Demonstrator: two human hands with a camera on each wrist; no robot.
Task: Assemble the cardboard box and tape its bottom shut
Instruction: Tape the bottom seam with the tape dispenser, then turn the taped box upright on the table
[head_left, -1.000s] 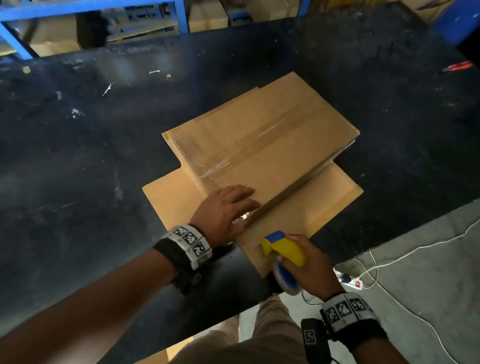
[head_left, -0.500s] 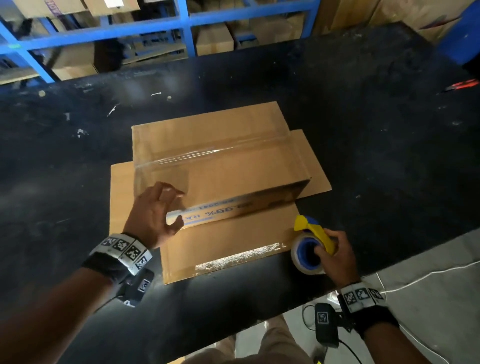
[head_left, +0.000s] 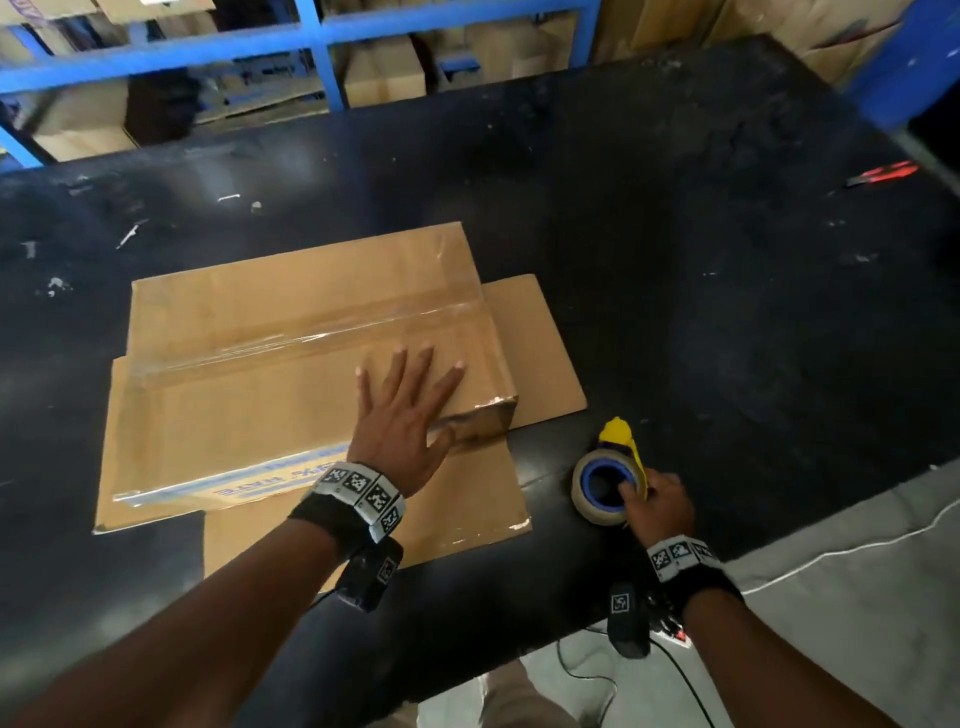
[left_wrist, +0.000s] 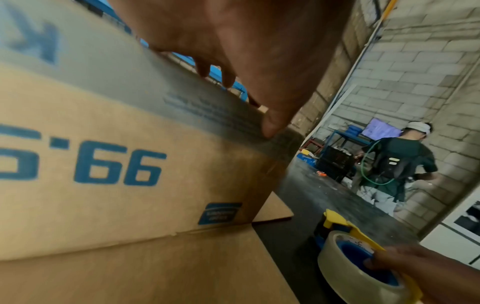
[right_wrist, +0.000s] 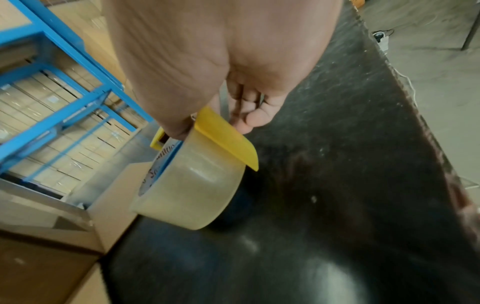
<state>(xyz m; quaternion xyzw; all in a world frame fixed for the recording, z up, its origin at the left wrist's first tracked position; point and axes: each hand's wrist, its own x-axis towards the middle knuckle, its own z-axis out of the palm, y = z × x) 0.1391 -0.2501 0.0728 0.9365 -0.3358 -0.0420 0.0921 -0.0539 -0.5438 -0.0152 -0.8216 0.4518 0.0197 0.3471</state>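
A brown cardboard box (head_left: 270, 332) stands bottom-up on the black table (head_left: 727, 312), its flaps (head_left: 535, 348) spread flat around it. A strip of clear tape (head_left: 291, 345) runs along the bottom seam. My left hand (head_left: 405, 410) lies flat with spread fingers on the box's right end, thumb (left_wrist: 272, 123) at the near edge above the blue print (left_wrist: 116, 168). My right hand (head_left: 657, 506) grips a yellow and blue tape dispenser (head_left: 613, 467) with a clear tape roll (right_wrist: 192, 185), held on the table just right of the box.
Blue shelving (head_left: 322, 47) stacked with cartons stands behind the table. A red tool (head_left: 883, 174) lies at the far right of the table. White cables (head_left: 852, 551) trail over the grey floor at the near right. In the left wrist view another person (left_wrist: 400, 164) stands far off.
The box has turned so its long side faces me. My left hand slid from the left end to the right end and flattened. My right hand with the dispenser came down onto the table.
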